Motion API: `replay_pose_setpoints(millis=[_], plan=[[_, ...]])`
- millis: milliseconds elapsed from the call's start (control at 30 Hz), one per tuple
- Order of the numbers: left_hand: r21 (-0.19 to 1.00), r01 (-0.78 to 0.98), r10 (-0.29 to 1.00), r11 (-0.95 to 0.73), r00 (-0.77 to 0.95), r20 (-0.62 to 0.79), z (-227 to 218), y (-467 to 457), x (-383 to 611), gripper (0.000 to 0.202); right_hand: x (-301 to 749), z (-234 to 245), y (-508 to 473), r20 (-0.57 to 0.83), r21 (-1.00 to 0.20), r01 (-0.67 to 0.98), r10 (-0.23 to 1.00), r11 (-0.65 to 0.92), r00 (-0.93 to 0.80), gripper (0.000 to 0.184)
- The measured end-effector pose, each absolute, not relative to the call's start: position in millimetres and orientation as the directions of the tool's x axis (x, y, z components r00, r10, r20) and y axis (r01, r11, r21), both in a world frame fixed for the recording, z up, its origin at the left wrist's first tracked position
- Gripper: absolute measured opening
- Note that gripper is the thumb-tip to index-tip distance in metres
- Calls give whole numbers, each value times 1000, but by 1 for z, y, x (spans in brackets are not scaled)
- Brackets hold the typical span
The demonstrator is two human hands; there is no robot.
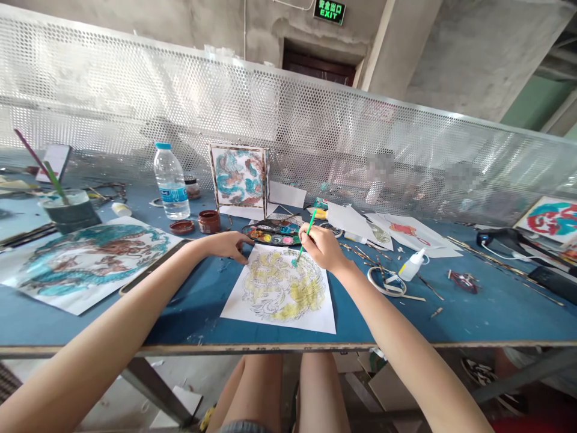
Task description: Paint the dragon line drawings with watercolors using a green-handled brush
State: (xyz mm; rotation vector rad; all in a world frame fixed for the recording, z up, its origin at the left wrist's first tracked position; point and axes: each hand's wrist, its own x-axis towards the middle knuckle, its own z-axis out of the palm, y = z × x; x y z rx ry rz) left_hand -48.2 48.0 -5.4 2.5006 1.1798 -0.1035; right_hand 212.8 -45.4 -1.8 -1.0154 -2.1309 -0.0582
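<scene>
My right hand [323,246] grips a thin green paintbrush [312,221] whose tip touches a teal patch near the upper right of a sheet of paper [234,304]. The sheet bears a round line drawing, partly coloured yellow. At the sheet's upper left corner rests my left hand [231,245], fingers apart and holding nothing, close to the rim of a dark paint palette [252,228]. Several colours fill the palette's wells, and my hands flank it on both sides.
Behind stand a water bottle [170,183], an open brown paint jar [209,222] and a framed painted panel [238,178]. At left are a painted sheet [27,273] and a cup with brushes [70,213]. A glue bottle [412,265] and tape roll [370,278] lie right.
</scene>
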Motion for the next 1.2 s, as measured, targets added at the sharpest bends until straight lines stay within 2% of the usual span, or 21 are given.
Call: replay_pose_setpoints(millis=[267, 433, 633, 800, 967, 1200], plan=[[299, 759, 734, -578, 644, -217, -3, 45, -47, 75, 213, -2, -46, 621, -294, 669, 668, 683, -410, 32], [309, 753, 728, -581, 650, -219, -4, 46, -47, 75, 212, -2, -46, 643, -251, 665, 634, 704, -429, 30], [293, 754, 728, -588, 651, -215, -3, 45, -47, 72, 212, -2, -47, 612, -315, 622, 654, 717, -444, 33], [292, 757, 732, -585, 648, -212, -3, 45, -48, 72, 212, -3, -47, 632, -271, 626, 626, 731, -457, 34], [310, 755, 730, -578, 648, -217, -4, 46, -48, 73, 211, -1, -49, 608, -344, 559, 633, 754, -480, 35], [308, 749, 725, -586, 655, -214, -4, 47, -48, 72, 210, 0, -50, 609, -364, 553, 641, 749, -467, 33]])
